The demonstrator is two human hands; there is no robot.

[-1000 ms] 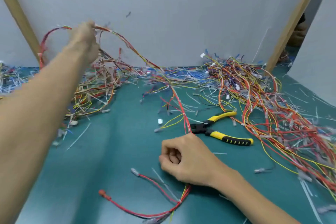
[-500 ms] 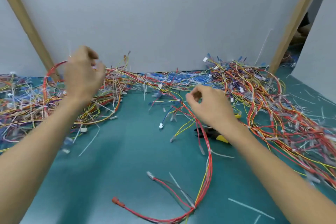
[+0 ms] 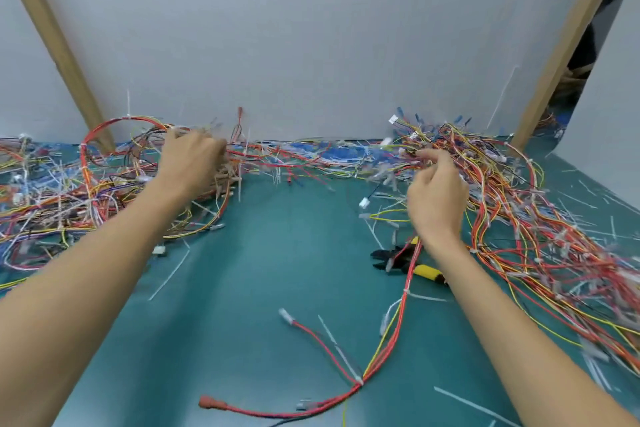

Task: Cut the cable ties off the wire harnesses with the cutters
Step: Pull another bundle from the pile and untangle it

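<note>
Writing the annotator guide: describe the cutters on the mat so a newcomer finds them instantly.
On the teal work mat, find the tangled red-and-yellow wire pile along its right side. Just left of it, partly under the right forearm, lie the black-headed cutters with yellow-and-black handles, a red wire crossing them. They are the only rigid tool among loose wires and white tie offcuts.

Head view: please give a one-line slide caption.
Left hand in the left wire pile, right hand pinching wires from the right pile; cutters lie unused on the mat.
</note>
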